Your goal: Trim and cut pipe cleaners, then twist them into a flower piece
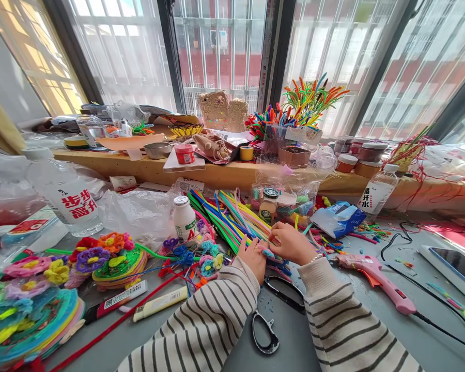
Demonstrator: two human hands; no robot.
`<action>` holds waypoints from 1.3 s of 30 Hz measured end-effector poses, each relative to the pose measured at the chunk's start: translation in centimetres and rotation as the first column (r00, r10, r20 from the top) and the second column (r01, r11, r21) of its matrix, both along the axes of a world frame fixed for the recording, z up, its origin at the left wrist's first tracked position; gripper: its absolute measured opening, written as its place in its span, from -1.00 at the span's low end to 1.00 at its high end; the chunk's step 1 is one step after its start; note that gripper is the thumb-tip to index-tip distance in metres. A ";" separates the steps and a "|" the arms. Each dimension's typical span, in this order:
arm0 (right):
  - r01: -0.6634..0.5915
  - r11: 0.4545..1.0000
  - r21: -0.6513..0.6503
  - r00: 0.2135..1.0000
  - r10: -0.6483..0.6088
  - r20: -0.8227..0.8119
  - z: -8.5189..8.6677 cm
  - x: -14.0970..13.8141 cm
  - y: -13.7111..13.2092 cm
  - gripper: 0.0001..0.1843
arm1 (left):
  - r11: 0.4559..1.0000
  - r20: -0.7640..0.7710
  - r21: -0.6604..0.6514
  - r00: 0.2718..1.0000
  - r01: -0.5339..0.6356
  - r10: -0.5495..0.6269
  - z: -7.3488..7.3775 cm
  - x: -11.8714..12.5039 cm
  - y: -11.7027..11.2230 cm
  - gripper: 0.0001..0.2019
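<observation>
My left hand and my right hand meet over the grey table, both in striped sleeves. Their fingers pinch a small twisted pipe-cleaner piece of pink and blue between them. A loose heap of coloured pipe cleaners lies just beyond the hands. Black-handled scissors rest on the table under my wrists. A pink glue gun lies to the right of my right hand.
Finished pipe-cleaner flowers and coiled discs crowd the left. A small white bottle, a water bottle and glue tubes stand nearby. A wooden shelf holds craft supplies; a tablet lies at right.
</observation>
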State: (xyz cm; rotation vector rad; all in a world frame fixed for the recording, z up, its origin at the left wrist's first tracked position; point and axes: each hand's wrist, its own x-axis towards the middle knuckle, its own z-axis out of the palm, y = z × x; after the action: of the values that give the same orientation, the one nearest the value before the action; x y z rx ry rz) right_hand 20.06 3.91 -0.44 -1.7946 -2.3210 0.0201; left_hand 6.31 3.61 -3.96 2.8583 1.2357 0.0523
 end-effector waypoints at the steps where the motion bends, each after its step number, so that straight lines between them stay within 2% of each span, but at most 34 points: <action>1: -0.003 1.000 0.000 1.000 0.003 0.003 0.0 0.0 0.0 -0.89 | 1.000 -0.002 -0.008 1.000 0.004 -0.004 0.1 0.0 -0.1 -0.54; 8: 0.043 0.998 0.036 0.999 -0.043 0.009 -0.4 0.2 0.3 -0.79 | 1.000 -0.014 -0.005 1.000 -0.016 0.016 0.3 -0.2 -0.5 -0.60; 16: 0.006 1.000 0.006 0.999 -0.006 -0.038 -0.1 0.1 0.0 -0.90 | 0.997 0.026 0.069 0.999 -0.047 0.045 0.6 -0.1 -1.1 -0.64; 28: 0.103 0.994 0.026 0.985 -0.099 -0.145 -0.9 -0.2 0.6 -0.85 | 0.995 0.078 0.090 0.997 -0.035 0.028 0.1 -0.2 -1.0 -0.66; 34: 0.094 0.996 0.006 0.976 -0.091 -0.197 -1.0 -0.2 0.7 -0.94 | 0.995 0.088 0.092 0.995 -0.044 0.036 0.1 -0.1 -1.1 -0.65; 39: 0.124 0.992 -0.009 0.951 -0.121 -0.284 -0.8 0.1 0.9 -0.82 | 0.996 0.068 0.077 0.997 -0.040 0.035 0.2 -0.2 -1.0 -0.62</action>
State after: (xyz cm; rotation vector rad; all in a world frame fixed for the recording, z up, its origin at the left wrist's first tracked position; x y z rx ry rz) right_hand 20.13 4.80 -1.26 -1.7945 -2.0051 0.2325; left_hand 6.15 2.61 -3.75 2.8725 1.3033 0.1989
